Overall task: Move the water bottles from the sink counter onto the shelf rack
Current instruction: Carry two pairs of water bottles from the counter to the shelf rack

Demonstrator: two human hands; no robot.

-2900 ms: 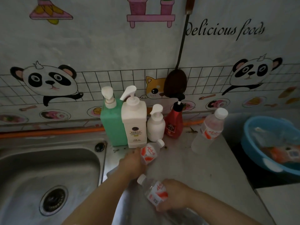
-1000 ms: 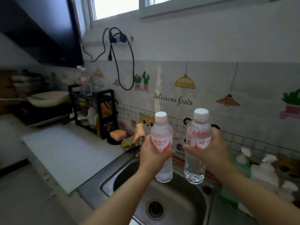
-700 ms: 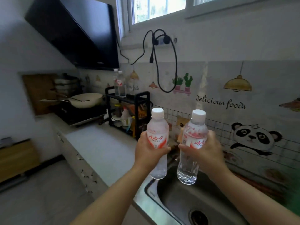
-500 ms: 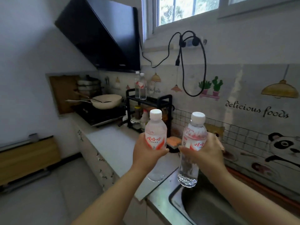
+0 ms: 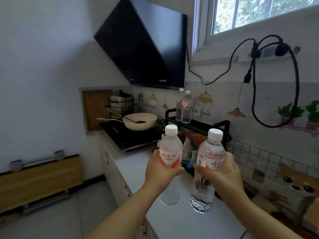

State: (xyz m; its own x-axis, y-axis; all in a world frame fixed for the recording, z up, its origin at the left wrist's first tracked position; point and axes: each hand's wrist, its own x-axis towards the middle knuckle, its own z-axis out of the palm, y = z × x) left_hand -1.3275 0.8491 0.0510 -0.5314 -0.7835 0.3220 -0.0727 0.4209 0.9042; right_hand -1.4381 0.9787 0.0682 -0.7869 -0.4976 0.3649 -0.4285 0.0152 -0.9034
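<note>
Two bottles in the head view: left hand [image 5: 161, 171] wrapped around left bottle [image 5: 170, 152], right hand [image 5: 222, 173] around right bottle [image 5: 209, 163], both airborne short of shelf rack [image 5: 198, 125]. Risk: knocking over standing bottles [image 5: 184, 107] while landing both.

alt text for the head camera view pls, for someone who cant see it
A left hand and right hand each hold an upright water bottle, left bottle, right bottle, above a white counter. Ahead, a black shelf rack already carries two bottles, beside a stove.
</note>
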